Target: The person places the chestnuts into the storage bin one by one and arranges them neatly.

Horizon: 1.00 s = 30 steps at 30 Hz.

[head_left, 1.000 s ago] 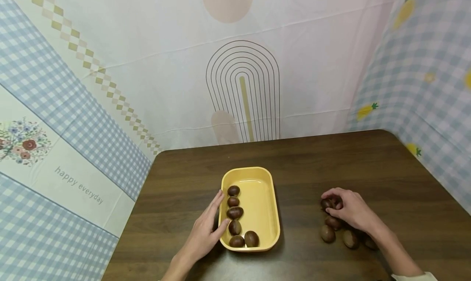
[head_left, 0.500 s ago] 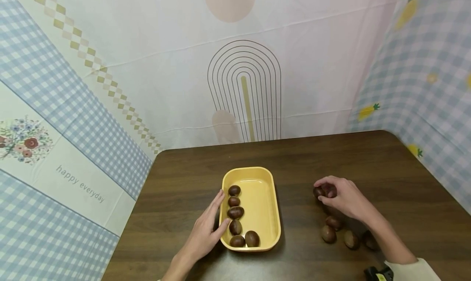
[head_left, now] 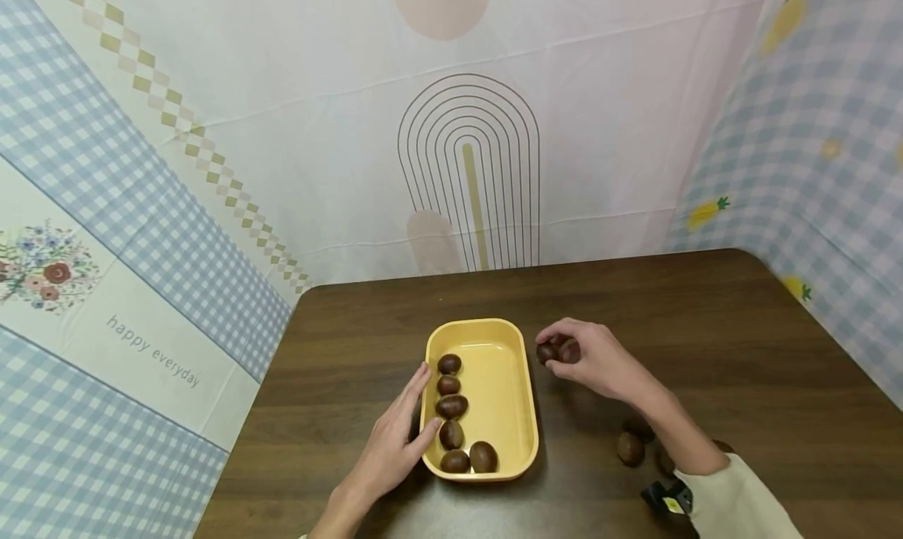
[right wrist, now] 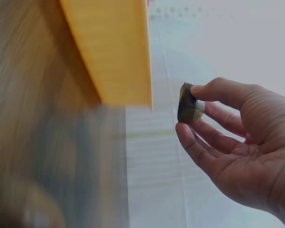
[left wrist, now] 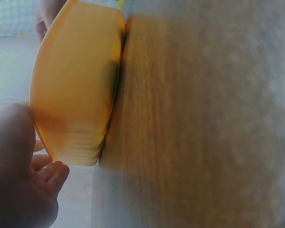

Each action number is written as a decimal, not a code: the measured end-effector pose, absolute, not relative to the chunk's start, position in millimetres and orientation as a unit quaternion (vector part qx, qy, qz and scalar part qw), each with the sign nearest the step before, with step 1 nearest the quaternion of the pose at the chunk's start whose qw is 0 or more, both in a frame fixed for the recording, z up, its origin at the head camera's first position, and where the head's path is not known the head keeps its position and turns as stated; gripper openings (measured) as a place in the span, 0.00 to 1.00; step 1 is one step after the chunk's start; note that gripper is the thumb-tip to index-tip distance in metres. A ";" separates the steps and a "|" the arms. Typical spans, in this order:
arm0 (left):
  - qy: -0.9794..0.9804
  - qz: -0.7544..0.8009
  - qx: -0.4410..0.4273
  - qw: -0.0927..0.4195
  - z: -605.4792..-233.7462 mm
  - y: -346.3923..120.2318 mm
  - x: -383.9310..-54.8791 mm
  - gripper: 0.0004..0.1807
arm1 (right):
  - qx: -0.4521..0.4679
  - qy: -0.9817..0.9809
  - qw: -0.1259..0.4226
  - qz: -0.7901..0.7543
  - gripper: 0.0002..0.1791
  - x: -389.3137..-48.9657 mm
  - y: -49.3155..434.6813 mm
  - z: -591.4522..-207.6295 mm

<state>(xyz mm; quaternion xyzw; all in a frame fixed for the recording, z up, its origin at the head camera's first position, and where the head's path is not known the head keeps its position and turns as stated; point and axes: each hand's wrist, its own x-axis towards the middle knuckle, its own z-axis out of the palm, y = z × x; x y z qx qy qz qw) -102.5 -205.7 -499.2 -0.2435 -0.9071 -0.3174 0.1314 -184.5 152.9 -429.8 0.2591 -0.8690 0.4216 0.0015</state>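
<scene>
In the head view a yellow rectangular tray [head_left: 531, 437] stands on the table with several brown chestnuts [head_left: 451, 406] inside, most lined along its left wall. My left hand [head_left: 389, 443] rests against the tray's left rim, fingers extended and thumb tip at the edge. Just right of the tray, my right hand [head_left: 596, 359] pinches a chestnut [head_left: 546, 352] between thumb and fingers. The right wrist view shows this chestnut [right wrist: 189, 107] held at the fingertips, near the tray's yellow wall [right wrist: 115, 57].
On the dark wooden table [head_left: 367, 320], loose chestnuts [head_left: 630, 449] lie at the right, partly hidden by my right forearm. A black wrist device [head_left: 668, 498] sits at the right cuff. Patterned cloth [head_left: 339, 171] hangs behind the table.
My right hand has carried the chestnut leftward from the loose pile to beside the tray's right edge. The left hand and the chestnuts in the tray stay put.
</scene>
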 end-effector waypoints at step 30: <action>-0.909 -0.321 -0.240 0.118 -498.7 -207.7 -102.8 0.39 | 0.412 -0.840 -0.093 0.340 0.15 -166.2 42.8 -461.9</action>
